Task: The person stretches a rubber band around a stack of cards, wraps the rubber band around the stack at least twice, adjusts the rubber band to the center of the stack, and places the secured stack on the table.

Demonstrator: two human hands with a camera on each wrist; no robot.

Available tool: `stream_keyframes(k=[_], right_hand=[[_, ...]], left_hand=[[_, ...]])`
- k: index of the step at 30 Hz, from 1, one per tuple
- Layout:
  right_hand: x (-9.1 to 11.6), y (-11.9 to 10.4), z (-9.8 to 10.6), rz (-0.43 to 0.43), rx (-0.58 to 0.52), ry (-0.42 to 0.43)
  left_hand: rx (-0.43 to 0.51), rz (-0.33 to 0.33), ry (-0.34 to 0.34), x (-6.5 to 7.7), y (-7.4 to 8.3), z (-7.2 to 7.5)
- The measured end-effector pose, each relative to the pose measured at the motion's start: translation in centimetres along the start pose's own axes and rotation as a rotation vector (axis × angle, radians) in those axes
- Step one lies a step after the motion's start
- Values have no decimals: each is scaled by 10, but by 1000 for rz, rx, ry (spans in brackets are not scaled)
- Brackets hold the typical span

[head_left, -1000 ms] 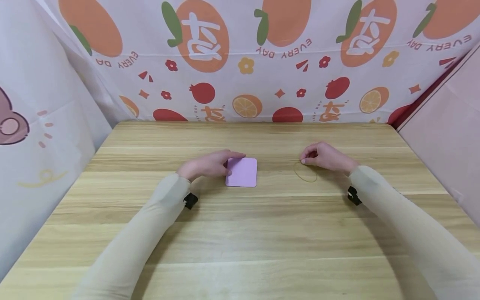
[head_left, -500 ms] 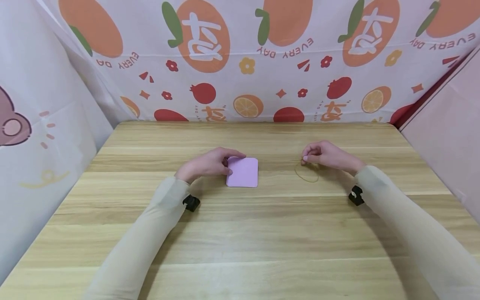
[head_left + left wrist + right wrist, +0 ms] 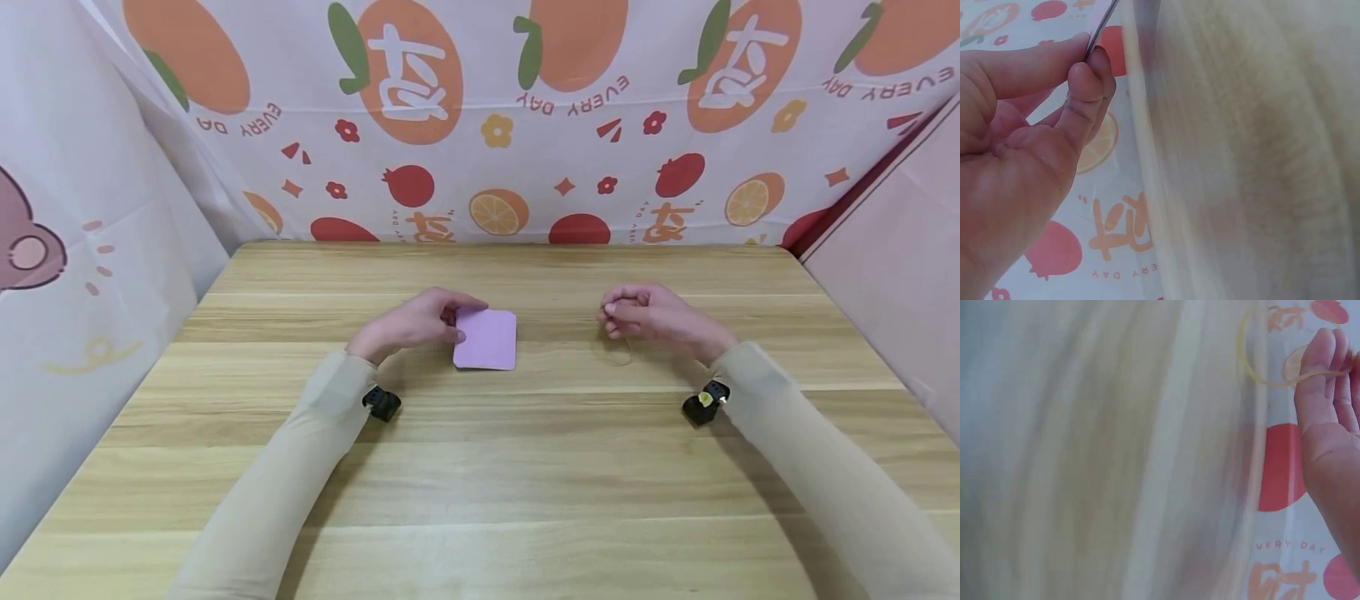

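Note:
In the head view, a thin purple square card (image 3: 486, 340) with rounded corners is pinched at its left side by my left hand (image 3: 420, 318). The left wrist view shows the card (image 3: 1102, 26) nearly edge-on between thumb and fingers; whether it is one sheet or a few together I cannot tell. To the right, my right hand (image 3: 660, 317) holds a thin yellow rubber band (image 3: 613, 363), whose loop hangs below the fingers. In the right wrist view the rubber band (image 3: 1262, 380) crosses the fingers, and part of the hand is cut off by the frame edge.
Both hands are over a wooden table (image 3: 480, 483). A fruit-print cloth (image 3: 450, 183) hangs behind its far edge, with more cloth at the left and right. Each wrist carries a small black camera.
The card and my left hand have risen slightly. My right hand's fingers have curled in more around the rubber band and its wrist has turned; the loop has shifted slightly.

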State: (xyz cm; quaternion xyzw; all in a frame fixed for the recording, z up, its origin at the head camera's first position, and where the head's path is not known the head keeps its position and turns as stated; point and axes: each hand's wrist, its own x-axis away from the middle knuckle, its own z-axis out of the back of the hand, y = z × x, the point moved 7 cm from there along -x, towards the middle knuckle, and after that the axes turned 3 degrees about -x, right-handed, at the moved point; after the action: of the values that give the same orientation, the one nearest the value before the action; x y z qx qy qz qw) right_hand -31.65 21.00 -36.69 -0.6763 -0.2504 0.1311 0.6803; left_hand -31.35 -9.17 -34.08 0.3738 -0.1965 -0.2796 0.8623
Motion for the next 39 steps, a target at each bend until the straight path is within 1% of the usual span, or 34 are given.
stream_keyframes(k=[2,5,7,9,14,18,21,23,25,29,34,36,39], right_hand=[[1,-1,-4,8,-105,-13],[2,-3,-9,24,-230,-25],[3,-4,-11,36,-279,-23],[4,-6,-15,54,-290,-15],[1,-10,-25,86,-302,23],[-2,-10,-31,109,-297,55],[-5,-10,-35,122,-310,70],[-6,-11,-37,130,-317,74],[-7,-11,-39,131,-308,83],[-10,-12,-42,126,-242,123],[-16,-17,-52,134,-113,194],[-18,-19,-57,146,-66,202],[-22,-20,-63,159,-37,210]], left_hand=[[10,7,8,0,0,1],[14,10,27,0,0,2],[15,14,45,0,-1,3],[19,15,64,0,-1,4],[69,21,103,-3,-2,7],[156,21,146,-6,-1,9],[231,38,171,-7,0,9],[264,51,178,-7,0,9],[283,55,180,-8,0,9],[284,32,173,-9,4,9],[298,12,150,-11,12,8],[315,6,141,-13,16,7],[327,-4,135,-16,22,6]])
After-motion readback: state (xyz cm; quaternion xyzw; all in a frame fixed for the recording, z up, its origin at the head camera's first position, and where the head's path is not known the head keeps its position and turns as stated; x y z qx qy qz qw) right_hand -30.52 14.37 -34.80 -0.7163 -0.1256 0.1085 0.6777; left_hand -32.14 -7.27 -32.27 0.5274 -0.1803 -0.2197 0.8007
